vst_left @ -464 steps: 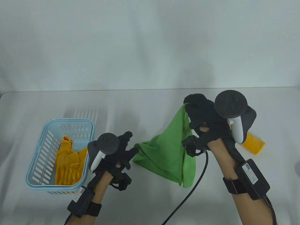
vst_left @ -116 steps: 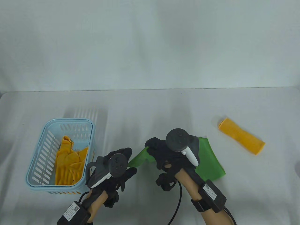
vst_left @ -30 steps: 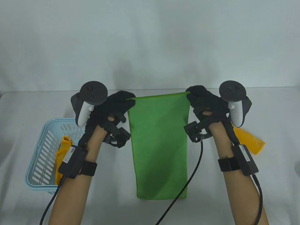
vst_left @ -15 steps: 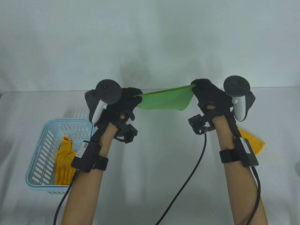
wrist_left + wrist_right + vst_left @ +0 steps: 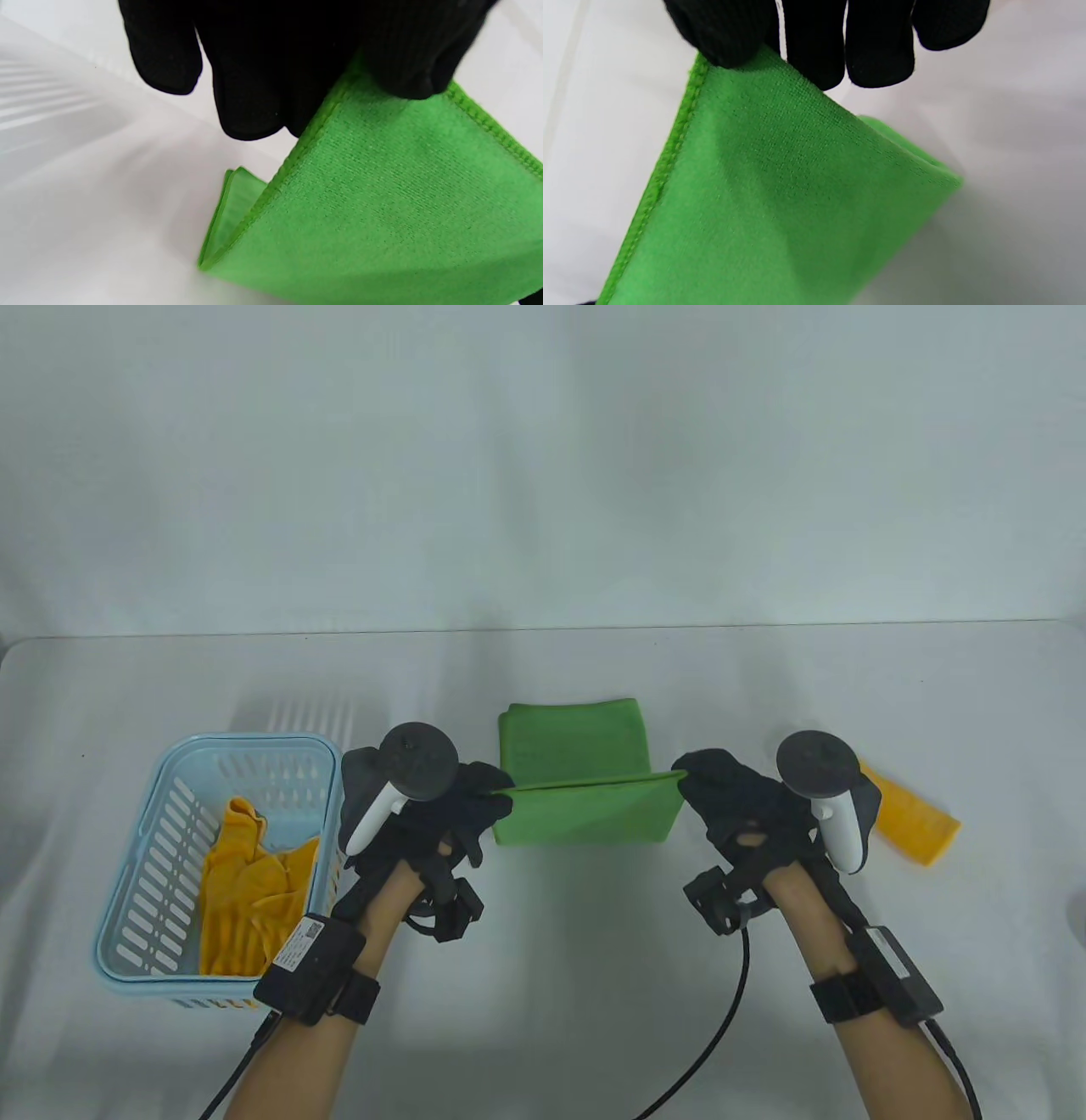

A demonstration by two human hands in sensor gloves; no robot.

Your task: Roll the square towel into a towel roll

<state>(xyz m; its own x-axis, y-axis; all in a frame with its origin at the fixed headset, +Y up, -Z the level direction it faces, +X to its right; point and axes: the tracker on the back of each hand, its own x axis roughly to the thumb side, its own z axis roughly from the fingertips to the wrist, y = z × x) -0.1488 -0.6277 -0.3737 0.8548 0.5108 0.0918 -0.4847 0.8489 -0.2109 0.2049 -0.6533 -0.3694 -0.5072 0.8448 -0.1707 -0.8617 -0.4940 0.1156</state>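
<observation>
A green towel (image 5: 577, 768) lies partly on the table at mid-centre, its far part flat and its near edge lifted. My left hand (image 5: 475, 808) pinches the towel's near left corner (image 5: 365, 127). My right hand (image 5: 711, 785) pinches the near right corner (image 5: 755, 140). The near edge runs taut between the two hands, a little above the table. In the wrist views the green cloth slopes down from the black fingers (image 5: 250, 84) to a folded edge on the white surface. The fingers (image 5: 878, 46) of the right hand hang over the cloth.
A light blue slotted basket (image 5: 153, 857) stands at the left with a crumpled yellow cloth (image 5: 250, 891) inside. A rolled yellow towel (image 5: 916, 827) lies at the right, just behind my right hand. Cables trail from both wrists toward the table's near edge.
Both hands came down and toward me from high near the far edge. The towel, swung up in the air half a second ago, now lies on the table with its near edge still held.
</observation>
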